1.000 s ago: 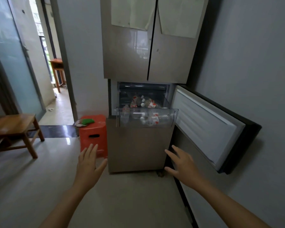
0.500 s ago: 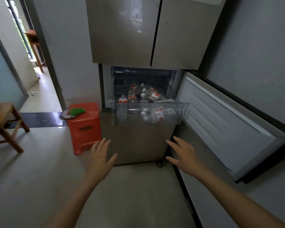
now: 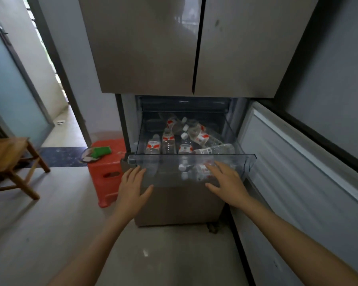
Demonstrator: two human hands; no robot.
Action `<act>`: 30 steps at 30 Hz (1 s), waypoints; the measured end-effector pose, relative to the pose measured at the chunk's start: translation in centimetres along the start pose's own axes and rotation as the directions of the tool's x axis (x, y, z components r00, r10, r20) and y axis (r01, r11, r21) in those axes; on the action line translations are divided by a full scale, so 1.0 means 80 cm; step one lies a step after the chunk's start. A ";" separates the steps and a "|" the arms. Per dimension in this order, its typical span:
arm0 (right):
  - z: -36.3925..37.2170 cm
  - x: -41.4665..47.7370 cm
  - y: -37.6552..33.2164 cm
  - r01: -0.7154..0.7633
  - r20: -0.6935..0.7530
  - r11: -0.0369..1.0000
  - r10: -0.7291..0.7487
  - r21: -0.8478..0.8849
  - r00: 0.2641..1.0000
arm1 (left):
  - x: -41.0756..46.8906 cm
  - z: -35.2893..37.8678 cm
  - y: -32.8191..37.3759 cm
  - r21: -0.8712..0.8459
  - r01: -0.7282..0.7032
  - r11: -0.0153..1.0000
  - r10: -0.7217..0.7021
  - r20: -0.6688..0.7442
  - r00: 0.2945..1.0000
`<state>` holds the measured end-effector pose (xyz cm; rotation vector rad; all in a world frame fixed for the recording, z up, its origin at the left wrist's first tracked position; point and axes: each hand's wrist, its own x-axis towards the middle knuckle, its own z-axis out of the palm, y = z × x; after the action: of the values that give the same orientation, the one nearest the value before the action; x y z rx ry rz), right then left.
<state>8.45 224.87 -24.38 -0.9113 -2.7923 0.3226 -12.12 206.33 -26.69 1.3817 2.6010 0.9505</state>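
So, clear fridge drawer [image 3: 236, 156] sits pulled out, full of water bottles [image 3: 182, 139]; fridge door [image 3: 298, 162] open at right. Left hand [image 3: 132, 182] & right hand [image 3: 225, 178] lie flat, fingers spread, on its front, gripping nothing. Push-in & door closing left, I reckon.

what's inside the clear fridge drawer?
The drawer holds a jumble of clear plastic bottles with red-and-white labels and white caps, some upright, some lying. The left hand and right hand cover part of its front; the bottom layer and floor are hidden.
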 end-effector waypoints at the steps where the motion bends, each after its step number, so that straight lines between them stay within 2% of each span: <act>1: 0.002 0.015 0.008 0.003 0.017 1.000 -0.003 0.009 1.000 | 0.012 0.003 0.005 0.008 0.000 1.000 0.000 -0.008 1.000; 6: 0.013 0.077 0.037 0.012 0.116 1.000 -0.015 0.021 0.993 | 0.050 0.017 0.010 0.006 0.034 0.999 -0.034 -0.033 0.999; 9: 0.025 0.094 0.043 0.052 0.163 0.998 -0.048 -0.022 0.985 | 0.057 0.032 -0.007 0.042 0.000 0.999 0.001 -0.008 1.000; 14: 0.024 0.116 0.047 0.096 0.128 0.994 -0.089 -0.050 0.988 | 0.088 0.033 -0.013 0.096 -0.085 0.992 0.088 -0.027 0.996; 20: 0.003 0.177 0.067 -0.002 0.071 0.999 0.004 -0.033 0.997 | 0.154 0.027 -0.021 0.145 -0.128 0.981 0.134 -0.028 0.991; 25: 0.006 0.217 0.083 0.000 0.250 0.992 0.033 -0.129 0.968 | 0.197 0.029 -0.041 0.183 -0.134 0.974 0.131 0.025 0.991; 30: 0.020 0.248 0.075 0.067 0.468 0.983 0.022 -0.172 0.884 | 0.202 0.040 -0.059 0.222 -0.170 0.960 0.151 0.099 0.984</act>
<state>-4.35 241.22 -25.30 -0.9424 -3.3244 0.3206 -24.26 218.33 -28.05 1.6687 2.6379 0.6052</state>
